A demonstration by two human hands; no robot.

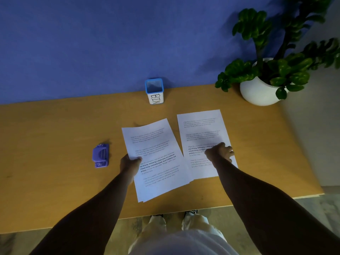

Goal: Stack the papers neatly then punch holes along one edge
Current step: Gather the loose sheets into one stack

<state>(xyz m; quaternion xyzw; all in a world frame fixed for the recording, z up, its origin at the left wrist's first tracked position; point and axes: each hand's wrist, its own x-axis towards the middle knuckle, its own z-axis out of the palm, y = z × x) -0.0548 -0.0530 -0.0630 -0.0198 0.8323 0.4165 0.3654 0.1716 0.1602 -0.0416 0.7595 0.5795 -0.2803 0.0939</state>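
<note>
Papers (158, 159) pinched by left hand (129, 162); right hand (219, 151) loosely curled over single sheet (204, 129).

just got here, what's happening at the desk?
A person stands at a wooden table gathering printed sheets. The left hand pinches the left edge of a small fanned pile of papers, thumb on top. The right hand rests on a separate sheet beside it, apparently about to take it. The purple hole punch sits untouched left of the papers. Nothing is stacked square or punched yet.
</note>
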